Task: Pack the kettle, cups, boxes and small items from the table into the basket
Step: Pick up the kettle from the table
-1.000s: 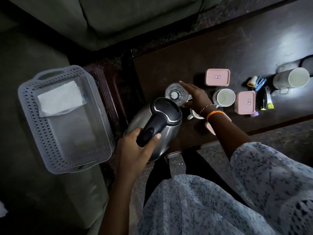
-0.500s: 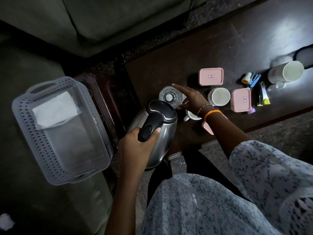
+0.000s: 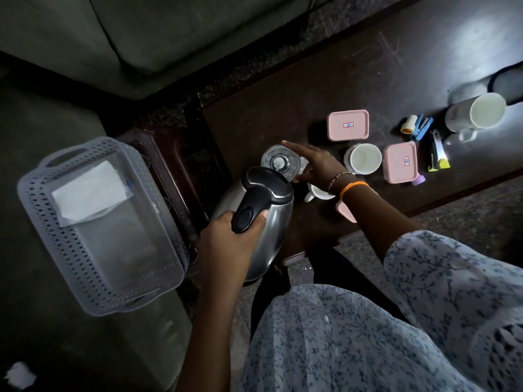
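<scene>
My left hand (image 3: 226, 239) grips the black handle of the steel kettle (image 3: 264, 219), held off the table's left end, between table and basket. The pale perforated basket (image 3: 70, 264) sits at the left with a white paper (image 3: 87, 190) inside. My right hand (image 3: 314, 164) rests with spread fingers against a clear glass (image 3: 278, 162). A small white cup (image 3: 318, 192) lies partly under my wrist. Further right stand a white cup (image 3: 363, 159), two pink boxes (image 3: 348, 125) (image 3: 401, 162) and a large white mug (image 3: 478, 111).
Small items, a blue clip (image 3: 421, 127), a little roll (image 3: 409, 124) and a yellow-tipped tool (image 3: 438, 154), lie between the boxes and the mug. Another pink box (image 3: 346, 210) peeks out under my forearm. A dark wooden stand (image 3: 169, 176) separates basket and table (image 3: 368, 66).
The kettle in my left hand has moved slightly toward me and the basket. My right hand stays at the glass with fingers spread.
</scene>
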Demonstrator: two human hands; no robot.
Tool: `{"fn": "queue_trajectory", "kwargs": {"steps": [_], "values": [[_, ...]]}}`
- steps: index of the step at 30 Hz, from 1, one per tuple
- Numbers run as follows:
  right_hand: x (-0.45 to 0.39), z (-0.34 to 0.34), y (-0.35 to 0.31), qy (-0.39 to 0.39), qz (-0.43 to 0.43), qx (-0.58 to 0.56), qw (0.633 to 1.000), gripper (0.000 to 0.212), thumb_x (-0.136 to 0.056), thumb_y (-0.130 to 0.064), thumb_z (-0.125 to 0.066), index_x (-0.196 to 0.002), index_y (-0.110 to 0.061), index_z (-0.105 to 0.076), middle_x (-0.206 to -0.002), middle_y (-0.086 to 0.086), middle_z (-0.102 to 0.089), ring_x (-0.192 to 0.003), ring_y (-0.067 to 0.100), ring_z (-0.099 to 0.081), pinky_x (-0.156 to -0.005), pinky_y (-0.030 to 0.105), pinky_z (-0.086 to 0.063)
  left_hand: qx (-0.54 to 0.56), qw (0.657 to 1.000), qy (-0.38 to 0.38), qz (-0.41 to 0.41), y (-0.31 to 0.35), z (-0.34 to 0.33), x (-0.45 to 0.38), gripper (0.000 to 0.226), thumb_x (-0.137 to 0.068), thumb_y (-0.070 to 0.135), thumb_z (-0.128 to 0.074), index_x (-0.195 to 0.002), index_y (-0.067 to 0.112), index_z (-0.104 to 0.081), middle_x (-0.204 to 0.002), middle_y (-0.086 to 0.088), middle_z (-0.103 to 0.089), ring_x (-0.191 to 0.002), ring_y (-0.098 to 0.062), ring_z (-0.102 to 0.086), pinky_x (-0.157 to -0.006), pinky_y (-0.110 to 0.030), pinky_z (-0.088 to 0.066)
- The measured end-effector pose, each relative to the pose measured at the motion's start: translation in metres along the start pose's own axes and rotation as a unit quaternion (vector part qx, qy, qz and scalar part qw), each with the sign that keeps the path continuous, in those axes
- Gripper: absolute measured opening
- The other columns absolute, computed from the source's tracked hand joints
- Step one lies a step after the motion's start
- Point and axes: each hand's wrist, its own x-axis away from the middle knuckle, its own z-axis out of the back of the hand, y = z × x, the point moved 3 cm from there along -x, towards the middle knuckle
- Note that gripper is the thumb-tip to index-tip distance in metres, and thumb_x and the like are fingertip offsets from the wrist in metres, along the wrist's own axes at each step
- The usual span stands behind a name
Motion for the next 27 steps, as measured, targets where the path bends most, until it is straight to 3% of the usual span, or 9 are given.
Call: {"fn": "queue_trajectory", "kwargs": {"steps": [8, 14, 17, 27], "values": [[0.000, 0.002, 0.000, 0.003, 0.002, 0.000, 1.000, 0.081, -0.072, -0.009, -0.074, -0.140, -0.024, -0.033, -0.138, 0.011, -0.048, -0.108, 0.032, -0.058, -0.096, 0.031, -0.042, -0.023, 1.000, -0.014, -0.004, 0.008, 0.000, 0.001, 0.047, -0.070, 0.061, -0.060, -0.065, 0.014, -0.059, -0.056, -0.001, -0.060, -0.056, -0.022, -0.060, -0.053, -0.035, -0.048], [0.000, 0.003, -0.001, -0.009, -0.008, 0.003, 1.000, 0.081, -0.072, -0.011, -0.074, -0.140, -0.026, -0.032, -0.138, 0.012, -0.048, -0.116, 0.031, -0.054, -0.100, 0.040, -0.044, -0.068, 0.998, -0.011, -0.010, 0.016, -0.001, 0.002, 0.045, -0.075, 0.058, -0.058, -0.071, 0.014, -0.060, -0.068, -0.008, -0.066, -0.068, -0.031, -0.062, -0.063, -0.037, -0.051], [-0.001, 0.002, -0.001, -0.014, -0.010, 0.002, 1.000, 0.082, -0.071, -0.011, -0.074, -0.140, -0.025, -0.031, -0.139, 0.012, -0.047, -0.123, 0.029, -0.049, -0.102, 0.042, -0.044, -0.066, 0.998, -0.011, -0.014, 0.017, 0.000, 0.001, 0.045, -0.076, 0.056, -0.059, -0.072, 0.011, -0.060, -0.069, -0.009, -0.065, -0.069, -0.031, -0.062, -0.060, -0.034, -0.047], [-0.001, 0.000, 0.003, -0.006, -0.026, 0.030, 0.999, 0.083, -0.071, -0.018, -0.074, -0.139, -0.035, -0.030, -0.137, 0.009, -0.049, -0.110, 0.032, -0.057, -0.095, 0.042, -0.048, -0.036, 0.998, -0.039, 0.019, 0.013, 0.001, 0.000, 0.043, -0.075, 0.056, -0.059, -0.058, 0.019, -0.046, -0.058, 0.001, -0.049, -0.069, -0.034, -0.061, -0.055, -0.029, -0.035]]}}
